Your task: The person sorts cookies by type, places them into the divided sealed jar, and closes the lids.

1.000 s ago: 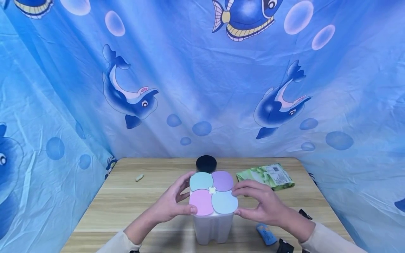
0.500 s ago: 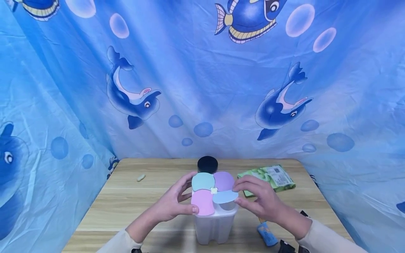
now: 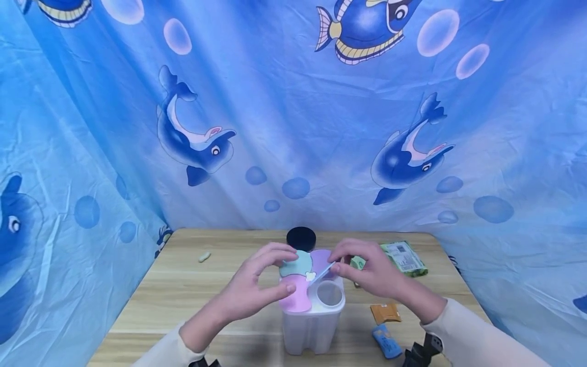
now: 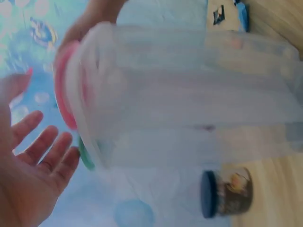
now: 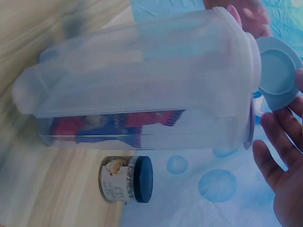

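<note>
One right hand pinches the blue lid, likely light, stiff, best held by its edge; left hand relaxed, nine o'clock of four-lidded canister.

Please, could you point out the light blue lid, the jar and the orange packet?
Light blue lid [image 5: 276, 71], right wrist view: the ringed face.
Jar [image 5: 116, 180], right wrist view: the label.
Orange packet [image 3: 385, 312], head view: the middle.
</note>
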`<state>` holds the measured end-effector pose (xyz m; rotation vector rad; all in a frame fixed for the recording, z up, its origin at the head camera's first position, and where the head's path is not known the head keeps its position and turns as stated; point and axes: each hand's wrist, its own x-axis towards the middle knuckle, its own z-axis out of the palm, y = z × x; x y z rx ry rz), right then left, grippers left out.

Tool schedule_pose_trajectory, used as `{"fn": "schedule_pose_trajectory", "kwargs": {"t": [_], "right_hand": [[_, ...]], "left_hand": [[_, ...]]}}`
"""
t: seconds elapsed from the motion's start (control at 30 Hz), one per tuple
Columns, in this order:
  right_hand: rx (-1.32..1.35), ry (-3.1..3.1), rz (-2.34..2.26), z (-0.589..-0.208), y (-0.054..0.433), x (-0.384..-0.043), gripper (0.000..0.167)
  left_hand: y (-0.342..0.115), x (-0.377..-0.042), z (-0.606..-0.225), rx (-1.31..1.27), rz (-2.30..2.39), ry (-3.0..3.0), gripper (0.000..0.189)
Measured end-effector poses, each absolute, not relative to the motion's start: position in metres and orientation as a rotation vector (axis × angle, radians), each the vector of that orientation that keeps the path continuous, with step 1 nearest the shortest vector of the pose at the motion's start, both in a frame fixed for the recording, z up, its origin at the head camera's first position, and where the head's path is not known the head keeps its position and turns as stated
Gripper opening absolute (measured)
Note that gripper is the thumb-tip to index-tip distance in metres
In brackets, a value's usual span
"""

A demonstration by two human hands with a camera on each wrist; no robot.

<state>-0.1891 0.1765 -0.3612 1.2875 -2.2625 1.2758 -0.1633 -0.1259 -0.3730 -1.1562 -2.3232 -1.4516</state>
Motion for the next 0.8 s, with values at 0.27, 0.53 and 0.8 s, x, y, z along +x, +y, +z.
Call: {"fn": "schedule_pose_trajectory", "kwargs": {"t": [0.27, 0.53, 0.8], "right_hand": [[1.272, -2.368, 1.322, -0.353, 0.176, -0.196, 0.013], [1.265, -2.385, 1.344, -0.351, 0.180, -0.194, 0.012], [1.148, -2.449, 1.297, -0.357, 0.211, -0.188, 0.020]], "left_hand": [[-0.100, -0.153, -0.356, -1.239, -1.299, -2.285, 0.014], [-0.092, -0.152, -0.354, -1.172, -1.233, -2.318, 0.009], [-0.094, -0.148, -0.351, -1.104, -1.226, -2.382, 0.011]]}}
